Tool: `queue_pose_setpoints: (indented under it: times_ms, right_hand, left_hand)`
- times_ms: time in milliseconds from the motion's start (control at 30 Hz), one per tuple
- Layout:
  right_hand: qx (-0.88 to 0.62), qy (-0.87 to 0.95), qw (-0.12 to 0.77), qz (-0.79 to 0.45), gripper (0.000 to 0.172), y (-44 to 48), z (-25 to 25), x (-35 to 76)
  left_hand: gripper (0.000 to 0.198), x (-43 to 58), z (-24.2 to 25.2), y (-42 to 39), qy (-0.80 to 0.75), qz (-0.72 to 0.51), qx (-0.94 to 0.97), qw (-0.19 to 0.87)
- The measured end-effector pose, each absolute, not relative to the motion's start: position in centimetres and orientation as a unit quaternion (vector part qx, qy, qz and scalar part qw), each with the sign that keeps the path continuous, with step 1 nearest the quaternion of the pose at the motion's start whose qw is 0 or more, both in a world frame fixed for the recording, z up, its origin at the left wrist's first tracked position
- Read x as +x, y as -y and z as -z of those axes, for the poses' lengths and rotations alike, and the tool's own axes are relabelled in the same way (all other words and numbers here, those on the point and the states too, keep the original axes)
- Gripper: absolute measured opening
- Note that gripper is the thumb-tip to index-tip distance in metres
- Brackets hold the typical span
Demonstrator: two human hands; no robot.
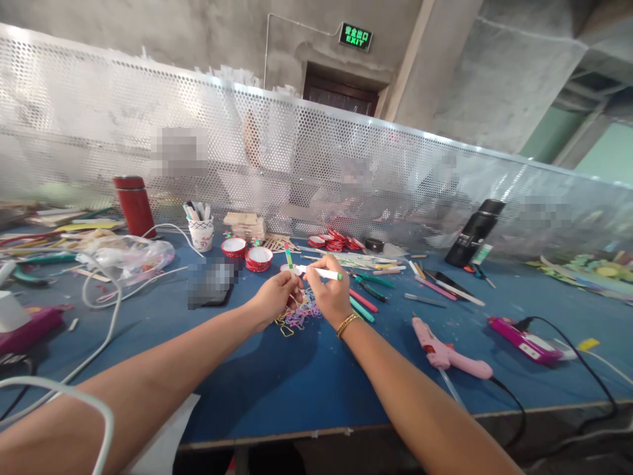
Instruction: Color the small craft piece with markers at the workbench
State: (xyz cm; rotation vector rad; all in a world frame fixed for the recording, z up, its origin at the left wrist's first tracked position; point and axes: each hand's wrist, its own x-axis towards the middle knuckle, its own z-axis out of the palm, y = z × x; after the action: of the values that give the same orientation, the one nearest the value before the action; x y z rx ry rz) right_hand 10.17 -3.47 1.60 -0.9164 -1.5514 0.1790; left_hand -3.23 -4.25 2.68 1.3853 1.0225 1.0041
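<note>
My left hand point(281, 295) pinches the lower end of a small flat stick point(288, 254), which stands upright with green and red bands on it. My right hand point(329, 295) grips a white marker with a green end point(326, 273), its tip pointing left, close to the stick. Whether the tip touches the stick I cannot tell. Under both hands lies a pile of coloured paper clips point(302, 311), partly hidden by the fingers. A red marker point(364, 300) and a teal marker point(362, 309) rest just right of my right hand.
Stacked red-rimmed cups point(258, 258), a paper cup of markers point(200, 232) and a phone point(212, 282) are beyond my left arm. A pink glue gun point(448, 349), a magenta power strip point(524, 340) and a black bottle point(475, 232) stand to the right. White cables point(111, 323) cross the left side.
</note>
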Motion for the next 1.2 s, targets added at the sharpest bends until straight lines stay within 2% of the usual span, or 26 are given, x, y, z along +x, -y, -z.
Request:
queue_pose_setpoints:
  times_ms: [167, 333, 500, 1200]
  right_hand:
    - [-0.395, 0.689, 0.599, -0.104, 0.013, 3.69, -1.72, 10.08]
    - [-0.397, 0.673, 0.617, -0.093, 0.014, 3.57, -1.68, 10.11]
    - [-0.400, 0.693, 0.592, -0.094, 0.011, 3.45, -1.49, 10.01]
    - [-0.404, 0.693, 0.593, -0.073, 0.012, 3.41, -1.48, 10.06]
  left_hand:
    - [0.022, -3.23, -2.84, 4.39, -0.433, -0.418, 0.589, 0.539]
    - [0.020, -3.20, -2.84, 4.36, -0.431, -0.423, 0.582, 0.544]
    - [0.023, -3.14, -2.75, 4.31, -0.437, -0.416, 0.586, 0.541]
    - [0.022, -3.20, -2.86, 4.26, -0.441, -0.410, 0.594, 0.533]
